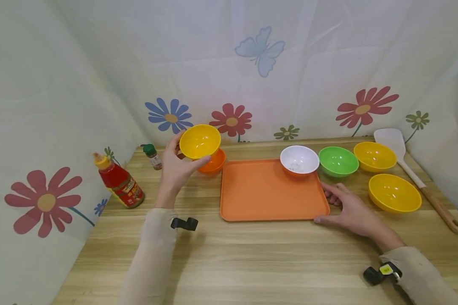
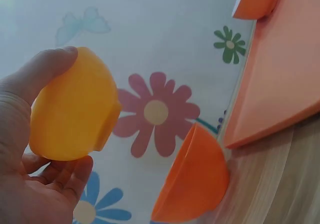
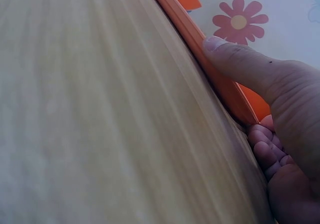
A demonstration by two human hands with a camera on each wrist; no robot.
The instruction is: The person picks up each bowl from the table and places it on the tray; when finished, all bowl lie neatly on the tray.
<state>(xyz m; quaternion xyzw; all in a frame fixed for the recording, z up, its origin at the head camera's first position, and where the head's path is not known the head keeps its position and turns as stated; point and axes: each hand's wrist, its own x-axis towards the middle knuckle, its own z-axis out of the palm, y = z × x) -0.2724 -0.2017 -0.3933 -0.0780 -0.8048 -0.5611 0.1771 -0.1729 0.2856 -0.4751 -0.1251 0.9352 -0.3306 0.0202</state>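
My left hand (image 1: pixel 177 166) grips a small yellow bowl (image 1: pixel 200 142) by its side, thumb and fingers on opposite sides. In the left wrist view the bowl (image 2: pixel 75 108) is clear of the table. Just below and behind it stands an orange bowl (image 1: pixel 213 163), partly hidden in the head view. My right hand (image 1: pixel 351 209) holds the near right corner of an orange tray (image 1: pixel 271 192). Its thumb lies along the front edge and its curled fingers are at the right side. A bowl with white inside and orange outside (image 1: pixel 299 161) sits at the tray's back right corner.
Right of the tray stand a green bowl (image 1: pixel 338 162) and two yellow bowls, one at the back (image 1: pixel 375 157) and one nearer (image 1: pixel 395 193). A white spatula with wooden handle (image 1: pixel 440 207) lies beyond. At left stand a red sauce bottle (image 1: pixel 120 182) and a green-capped spice jar (image 1: pixel 152 156).
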